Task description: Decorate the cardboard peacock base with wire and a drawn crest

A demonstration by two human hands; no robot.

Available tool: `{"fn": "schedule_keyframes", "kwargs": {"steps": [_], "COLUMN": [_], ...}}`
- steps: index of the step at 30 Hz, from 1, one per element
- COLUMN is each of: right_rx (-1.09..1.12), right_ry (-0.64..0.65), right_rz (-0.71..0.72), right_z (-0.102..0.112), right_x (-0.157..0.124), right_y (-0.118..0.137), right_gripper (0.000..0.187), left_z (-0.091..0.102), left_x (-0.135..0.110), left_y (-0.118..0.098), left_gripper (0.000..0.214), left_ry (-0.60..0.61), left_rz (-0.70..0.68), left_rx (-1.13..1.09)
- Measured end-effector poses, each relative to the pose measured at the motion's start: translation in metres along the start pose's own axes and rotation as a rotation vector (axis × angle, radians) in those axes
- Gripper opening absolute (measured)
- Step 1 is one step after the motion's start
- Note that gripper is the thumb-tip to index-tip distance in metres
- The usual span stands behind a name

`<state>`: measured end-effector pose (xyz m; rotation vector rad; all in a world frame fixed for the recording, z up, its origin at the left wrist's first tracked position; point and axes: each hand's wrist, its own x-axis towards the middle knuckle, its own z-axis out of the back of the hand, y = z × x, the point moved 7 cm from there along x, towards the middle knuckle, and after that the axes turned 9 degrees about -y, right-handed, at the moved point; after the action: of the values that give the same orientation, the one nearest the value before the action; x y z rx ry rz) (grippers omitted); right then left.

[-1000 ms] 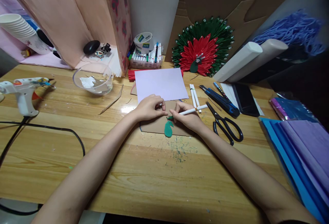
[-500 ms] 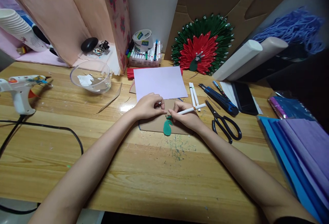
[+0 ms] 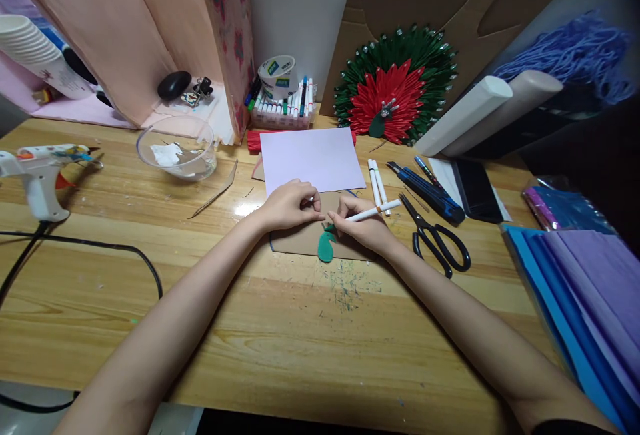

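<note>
Marking seems in hand just below frame centre: right hand (image 3: 364, 230) grips pen (image 3: 369, 213) near green cutout (image 3: 326, 247) on cardboard (image 3: 294, 242); left hand (image 3: 291, 206) curls narrow, hold unclear; any next stroke needs steadiness

"Look, the long, thin white plastic pen (image 3: 367, 213) has an orange-brown band!"

"And the small, curvy, flat cut-out (image 3: 325, 250) is plain green."

"The flat brown cardboard sheet (image 3: 295, 242) has blue marks on its edge."

"The smooth, four-sided paper sheet (image 3: 313, 160) is pale purple all over. What about the big, round, spiky fan (image 3: 387, 98)?"

"It's dark green outside and bright red in the middle, with shiny silver dots round the rim."

"The tall, flat pink wall piece (image 3: 230, 68) has dark pink flowers on it."

"The wooden table (image 3: 300, 348) is yellow-brown and stripy, with blue-green specks."

"And the big, loop-handled scissors (image 3: 423, 226) are black!"
</note>
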<state>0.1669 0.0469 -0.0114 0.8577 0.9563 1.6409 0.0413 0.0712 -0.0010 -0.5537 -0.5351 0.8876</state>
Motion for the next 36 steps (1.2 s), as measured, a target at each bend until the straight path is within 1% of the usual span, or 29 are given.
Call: {"fn": "schedule_keyframes", "kwargs": {"steps": [11,15,20,24,28,33,36], "right_rx": [-0.002,0.003,-0.001,-0.023,-0.020,-0.008,0.003], "right_ry": [-0.018,0.002,-0.043,-0.024,-0.051,-0.027,-0.042], "right_rz": [-0.006,-0.007,0.010,0.000,0.005,0.003,0.001], "right_z": [0.0011,-0.0001,0.0030,0.0018,0.0035,0.0015,0.0024], "right_x": [-0.0002,-0.0003,0.0004,-0.0001,0.0002,0.0007,0.0010], "right_y": [0.0015,0.0014,0.0013,0.0000,0.0001,-0.0007,-0.0003], "right_gripper": [0.030,0.030,0.029,0.031,0.029,0.030,0.029], "left_z": [0.0004,-0.0005,-0.0002,-0.0001,-0.0005,-0.0005,-0.0008], "left_x": [0.0007,0.0007,0.0001,0.0001,0.0004,0.0005,0.0002], "left_y": [-0.0012,-0.0008,-0.0001,0.0000,0.0005,0.0001,-0.0001], "left_gripper": [0.021,0.022,0.023,0.022,0.022,0.022,0.022], "left_ry": [0.004,0.003,-0.002,0.000,0.002,-0.004,-0.001], "left_rz": [-0.005,-0.017,-0.008,-0.008,-0.005,-0.015,-0.011], "left_rx": [-0.003,0.001,-0.005,0.001,0.001,0.004,0.002]}}
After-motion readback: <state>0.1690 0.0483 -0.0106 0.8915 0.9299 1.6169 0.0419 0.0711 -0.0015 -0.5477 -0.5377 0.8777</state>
